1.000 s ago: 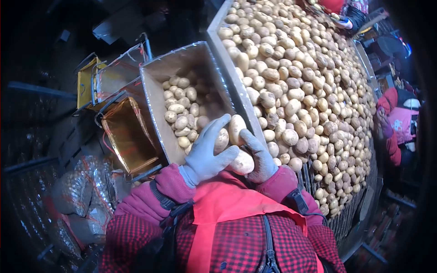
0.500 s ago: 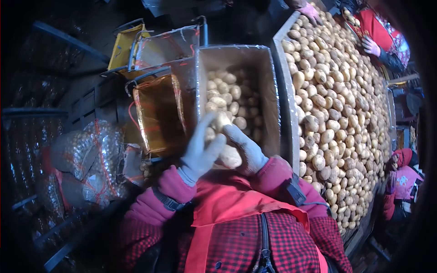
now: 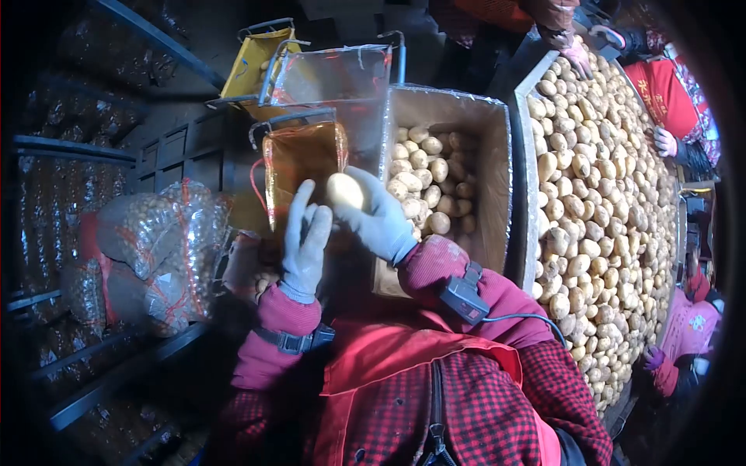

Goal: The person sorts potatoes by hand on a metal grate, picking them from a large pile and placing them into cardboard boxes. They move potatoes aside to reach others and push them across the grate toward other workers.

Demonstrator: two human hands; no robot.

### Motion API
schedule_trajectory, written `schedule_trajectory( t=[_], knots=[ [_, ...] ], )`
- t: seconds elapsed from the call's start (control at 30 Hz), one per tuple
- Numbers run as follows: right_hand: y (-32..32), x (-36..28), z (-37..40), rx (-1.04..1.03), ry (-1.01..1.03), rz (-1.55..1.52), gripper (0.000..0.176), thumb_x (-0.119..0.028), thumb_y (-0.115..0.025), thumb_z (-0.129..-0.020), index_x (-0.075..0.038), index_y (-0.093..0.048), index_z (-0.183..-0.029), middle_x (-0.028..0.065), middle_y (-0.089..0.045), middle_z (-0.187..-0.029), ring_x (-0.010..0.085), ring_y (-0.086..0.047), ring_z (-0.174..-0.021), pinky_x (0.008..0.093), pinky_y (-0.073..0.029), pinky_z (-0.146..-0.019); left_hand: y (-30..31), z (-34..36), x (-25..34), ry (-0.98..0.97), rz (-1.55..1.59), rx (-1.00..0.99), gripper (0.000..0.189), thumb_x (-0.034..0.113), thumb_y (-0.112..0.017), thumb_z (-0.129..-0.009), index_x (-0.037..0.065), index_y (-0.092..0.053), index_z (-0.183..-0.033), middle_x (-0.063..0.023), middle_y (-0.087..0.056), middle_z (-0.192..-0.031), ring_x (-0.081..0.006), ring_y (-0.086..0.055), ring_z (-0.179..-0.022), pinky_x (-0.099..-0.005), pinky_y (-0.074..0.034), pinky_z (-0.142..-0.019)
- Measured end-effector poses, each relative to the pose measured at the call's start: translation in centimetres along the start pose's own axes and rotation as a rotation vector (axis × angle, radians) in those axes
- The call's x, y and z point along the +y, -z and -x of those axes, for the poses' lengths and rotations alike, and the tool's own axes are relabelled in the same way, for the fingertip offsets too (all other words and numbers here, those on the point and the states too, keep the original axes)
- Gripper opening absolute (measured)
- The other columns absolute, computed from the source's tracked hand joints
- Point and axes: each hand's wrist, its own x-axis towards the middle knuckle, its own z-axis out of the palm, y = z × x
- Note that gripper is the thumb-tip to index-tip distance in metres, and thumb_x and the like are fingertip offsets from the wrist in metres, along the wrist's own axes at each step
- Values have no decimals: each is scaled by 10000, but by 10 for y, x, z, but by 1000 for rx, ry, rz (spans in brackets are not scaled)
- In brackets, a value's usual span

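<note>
My right hand (image 3: pixel 381 221), in a pale grey-blue work glove, grips a smooth light potato (image 3: pixel 344 191) between thumb and fingers. It is over the gap between the orange-lined basket and the box. My left hand (image 3: pixel 305 252), gloved alike, is just left of it with fingers stretched out and nothing visible in them. Ahead of my hands hangs the orange-lined basket (image 3: pixel 307 159) on a metal frame. A cardboard box (image 3: pixel 491 179) edged with shiny tape, partly filled with potatoes (image 3: pixel 420 159), stands to the right of my right hand.
A long sorting table with a metal edge (image 3: pixel 528 155) bears a large heap of potatoes (image 3: pixel 590 233) on the right. Co-workers' gloved hands (image 3: pixel 576 58) are at its far end. Filled mesh sacks (image 3: pixel 167 256) lie at left. A yellow basket (image 3: pixel 252 66) stands farther back.
Both hands have moved left, from over the box toward the orange-lined basket, and have come apart. Two potatoes showed in them before; one shows now, in the right hand. The view has shifted too.
</note>
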Motion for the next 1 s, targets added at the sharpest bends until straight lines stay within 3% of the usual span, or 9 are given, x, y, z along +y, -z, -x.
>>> schedule_trajectory(
  t=[0.13,0.37,0.47,0.5,0.6,0.63,0.73,0.9,1.0],
  knots=[
    [25,-1,25,-81,218,188,714,-42,-711,-916,-31,-401,-1559,186,-550,-1476,250,-549,-1348,355,-465,-1107,-45,-11,0,-11,182,-132,617,182,-653,-1009,2,-414,-1548,-86,-562,-1402,-151,-556,-1228,-309,-461,-1055],
    [71,-13,72,63,133,124,724,-65,-703,-942,1,-353,-1572,193,-490,-1529,259,-473,-1430,361,-390,-1182,-103,-9,32,-523,-546,-154,715,121,-871,-776,3,-569,-1413,-199,-630,-1324,-329,-639,-1197,-402,-521,-1030],
    [82,-8,85,109,136,109,668,-116,-687,-973,-41,-390,-1567,163,-530,-1493,240,-516,-1383,350,-443,-1129,-114,-14,19,-723,-721,-221,671,119,-868,-771,3,-591,-1371,-206,-632,-1314,-318,-652,-1169,-399,-533,-1010],
    [87,-15,90,124,86,113,649,-129,-679,-982,-52,-402,-1563,153,-536,-1487,232,-526,-1369,346,-452,-1116,-122,-13,20,-654,-617,-245,573,146,-819,-837,11,-590,-1344,-181,-640,-1299,-301,-674,-1119,-387,-565,-971],
    [99,-23,105,203,49,91,590,-121,-648,-1006,-51,-423,-1547,102,-568,-1438,179,-562,-1293,324,-471,-1070,-123,-33,8,115,180,-517,472,201,-700,-945,32,-556,-1361,-169,-649,-1272,-297,-698,-1061,-391,-598,-924],
    [102,-25,111,233,54,80,571,-111,-636,-1014,-45,-427,-1541,83,-581,-1415,156,-575,-1263,314,-476,-1054,-125,-37,4,98,282,-546,416,234,-655,-964,33,-570,-1319,-158,-672,-1221,-227,-705,-927,-330,-599,-846],
    [113,-43,141,348,-66,19,501,-164,-591,-1057,-40,-456,-1523,87,-598,-1406,140,-582,-1245,298,-480,-1036,-132,-41,-1,309,468,-439,504,335,-587,-1003,29,-520,-1397,-186,-669,-1222,-238,-709,-923,-322,-611,-750],
    [121,-42,173,447,-131,-24,489,-186,-543,-1083,-55,-444,-1543,97,-605,-1410,148,-620,-1187,289,-503,-972,-146,-49,-9,401,463,-472,556,446,-534,-1034,86,-499,-1455,-122,-717,-978,-155,-640,-606,-238,-422,-404],
    [127,-37,179,482,-165,26,487,-186,-539,-1084,-52,-445,-1542,104,-604,-1412,152,-628,-1172,282,-506,-960,-156,-52,-14,437,405,-487,536,467,-521,-1039,82,-535,-1412,-130,-715,-962,-148,-627,-582,-235,-411,-400]
  ],
)
